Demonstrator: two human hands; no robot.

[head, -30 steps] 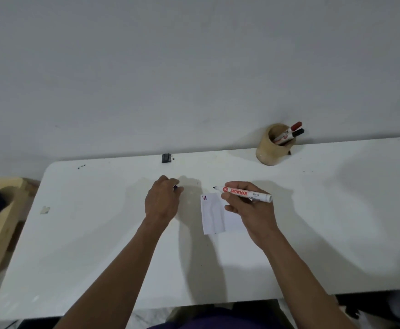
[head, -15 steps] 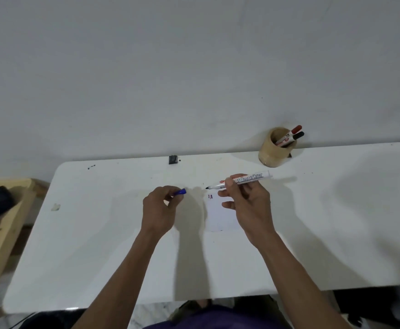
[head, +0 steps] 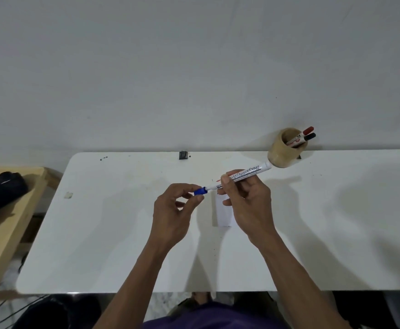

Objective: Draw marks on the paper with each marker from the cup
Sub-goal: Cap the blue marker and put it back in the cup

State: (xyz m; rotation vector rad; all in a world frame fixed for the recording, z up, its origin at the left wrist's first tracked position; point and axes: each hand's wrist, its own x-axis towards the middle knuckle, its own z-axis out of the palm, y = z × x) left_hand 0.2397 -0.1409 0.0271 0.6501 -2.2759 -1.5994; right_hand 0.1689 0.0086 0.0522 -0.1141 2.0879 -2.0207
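Note:
My right hand (head: 246,205) grips a white marker (head: 244,175) by its barrel, held above the table with its tip pointing left. My left hand (head: 172,210) pinches the blue cap (head: 200,191) between thumb and fingers, and the cap sits against the marker's tip. A small white paper (head: 225,213) lies on the table under my right hand, partly hidden by it. A tan cup (head: 282,153) stands at the back right of the table with a red-capped marker (head: 301,135) and a black-capped marker (head: 305,139) leaning in it.
The white table (head: 99,233) runs against a grey wall. A small black object (head: 183,155) sits at the table's back edge. A wooden bench (head: 6,224) with a black item (head: 2,189) on it stands to the left. A pale scrap (head: 68,195) lies near the left edge.
My right hand lifted the marker off the paper and turned its tip toward my left hand. The left hand brought the blue cap up until it met the tip.

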